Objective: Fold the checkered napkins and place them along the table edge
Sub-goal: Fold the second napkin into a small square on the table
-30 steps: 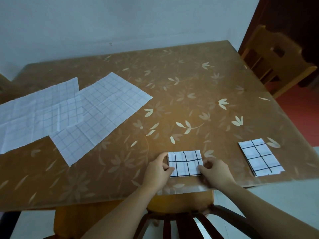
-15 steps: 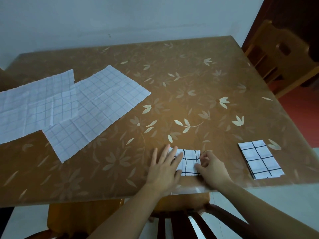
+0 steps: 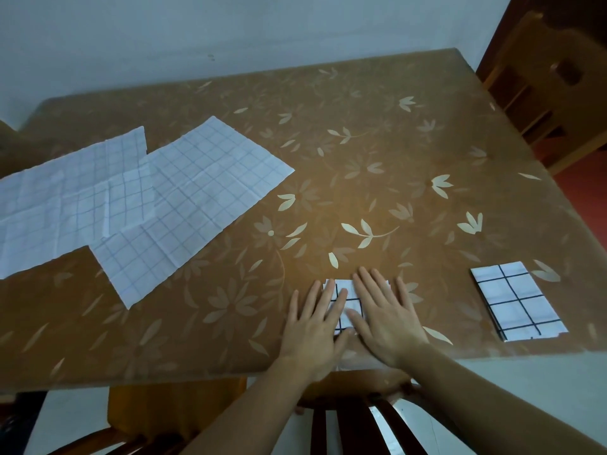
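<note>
Left hand point(image 3: 313, 326) and right hand point(image 3: 386, 315) pressing flat, fingers spread, on a folded napkin point(image 3: 345, 302) near the table point(image 3: 361, 159) edge, another folded napkin point(image 3: 517, 302) lying to the right, unfolded napkins point(image 3: 184, 198) lying far left, pale wall point(image 3: 230, 31) standing behind.

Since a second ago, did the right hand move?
Yes. The right hand slid left and forward onto the folded napkin, away from the finished napkin, and now lies flat with straight fingers.
</note>
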